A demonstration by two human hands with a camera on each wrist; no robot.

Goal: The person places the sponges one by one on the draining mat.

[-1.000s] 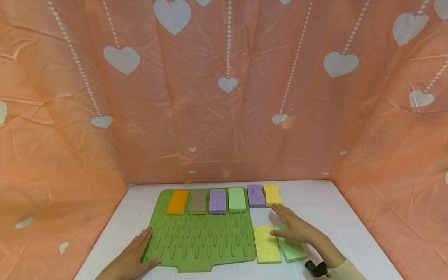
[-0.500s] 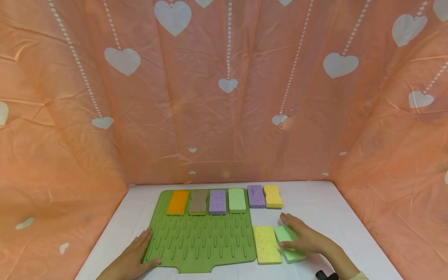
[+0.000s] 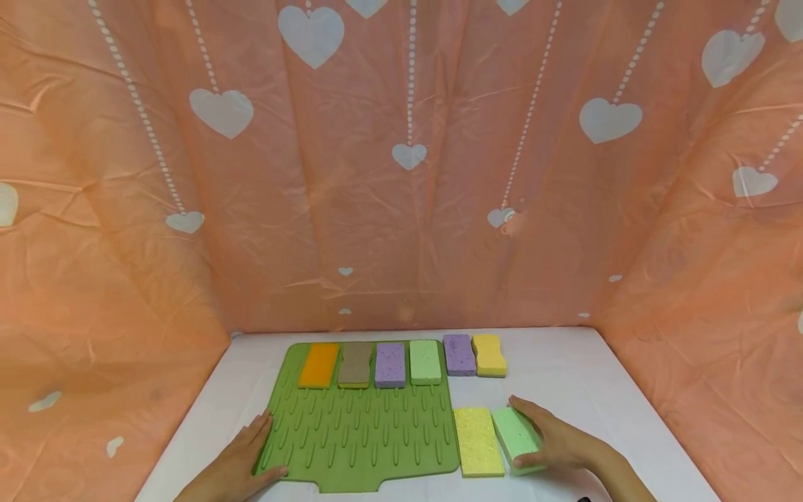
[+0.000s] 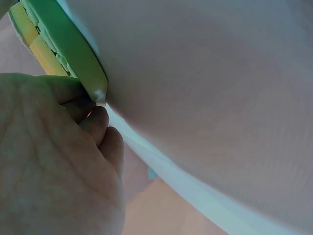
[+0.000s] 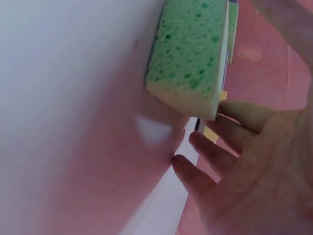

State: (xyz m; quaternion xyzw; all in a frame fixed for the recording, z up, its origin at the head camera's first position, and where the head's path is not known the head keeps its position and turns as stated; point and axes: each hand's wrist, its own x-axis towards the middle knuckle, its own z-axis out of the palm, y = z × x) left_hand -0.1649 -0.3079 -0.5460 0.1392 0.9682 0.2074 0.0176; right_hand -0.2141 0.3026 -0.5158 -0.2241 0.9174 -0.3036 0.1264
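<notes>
With right grip [image 3: 558, 436] spread around nearer green sponge [image 3: 516, 431], between nearer yellow sponge [image 3: 479, 442] and right edge of worktop [image 3: 571, 373]. Looks light, soft; should squash, hardly slip. Best pinched across long sides. With left grip [image 3: 238, 457] loose at left edge of mat [image 3: 360, 457].

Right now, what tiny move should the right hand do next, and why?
Probably close the right hand gently on the pale green rectangular sponge off the ridged green mat: the hand is right at that sponge, but its thumb and fingers look spread apart.
</notes>
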